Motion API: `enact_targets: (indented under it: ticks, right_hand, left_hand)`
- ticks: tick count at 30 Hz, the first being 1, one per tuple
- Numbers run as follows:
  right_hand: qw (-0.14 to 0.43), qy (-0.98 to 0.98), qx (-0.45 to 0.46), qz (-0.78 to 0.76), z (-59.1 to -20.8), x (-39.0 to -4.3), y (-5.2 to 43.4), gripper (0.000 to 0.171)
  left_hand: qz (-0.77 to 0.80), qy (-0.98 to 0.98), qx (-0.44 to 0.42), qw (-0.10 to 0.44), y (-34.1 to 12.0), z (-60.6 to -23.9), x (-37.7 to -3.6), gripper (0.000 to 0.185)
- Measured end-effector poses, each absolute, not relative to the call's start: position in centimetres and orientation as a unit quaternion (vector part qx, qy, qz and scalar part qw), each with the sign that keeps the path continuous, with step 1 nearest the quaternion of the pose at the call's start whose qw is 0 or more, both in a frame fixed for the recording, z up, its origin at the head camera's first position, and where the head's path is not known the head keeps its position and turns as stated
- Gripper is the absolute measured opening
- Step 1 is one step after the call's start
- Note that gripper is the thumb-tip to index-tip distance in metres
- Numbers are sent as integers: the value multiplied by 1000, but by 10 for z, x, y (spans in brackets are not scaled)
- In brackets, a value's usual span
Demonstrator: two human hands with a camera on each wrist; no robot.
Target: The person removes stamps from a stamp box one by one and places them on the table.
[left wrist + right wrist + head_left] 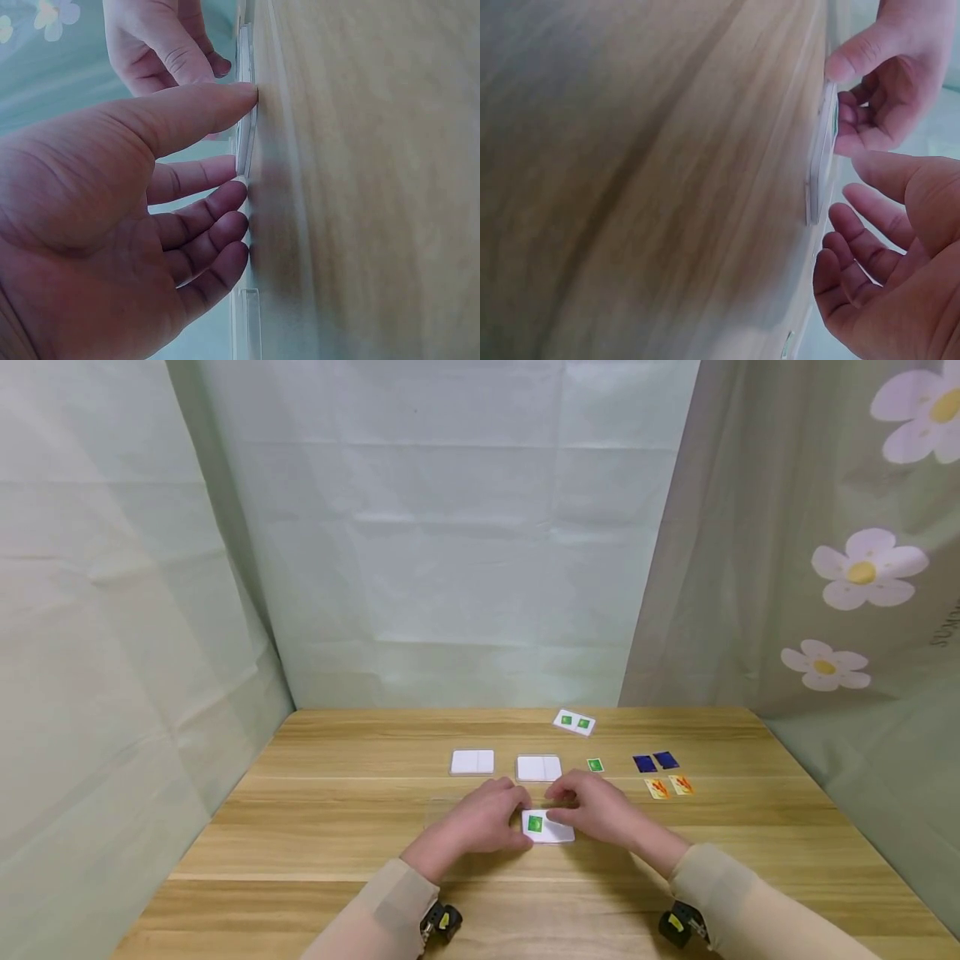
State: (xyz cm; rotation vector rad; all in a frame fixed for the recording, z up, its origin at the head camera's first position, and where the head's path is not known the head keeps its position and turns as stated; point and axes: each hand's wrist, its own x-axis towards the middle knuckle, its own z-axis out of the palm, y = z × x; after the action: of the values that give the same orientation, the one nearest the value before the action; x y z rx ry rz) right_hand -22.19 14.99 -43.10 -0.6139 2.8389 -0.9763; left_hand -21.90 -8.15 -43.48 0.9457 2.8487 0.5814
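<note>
Left hand (480, 822), right hand (600, 810), white tile (548, 827) between fingers (217, 109), on table (300, 827)

The head camera is looking forward and down over the table (315, 827). Each wrist camera is skimming close along the tabletop, facing across it. All three are sharing the white tile (551, 828) and both hands.

Left hand (480, 821) and right hand (596, 810) low, close together, fingers (217, 202) relaxed (loosely bent), forearms angled inward
</note>
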Motion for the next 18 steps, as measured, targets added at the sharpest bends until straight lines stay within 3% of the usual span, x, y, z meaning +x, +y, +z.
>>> enact_targets:
  ticks: [18]
  right_hand:
    - [54,921,-223,-313,-438,-222,142,22]
  left_hand:
    - [185,933,305,46,-81,-435,-220,45]
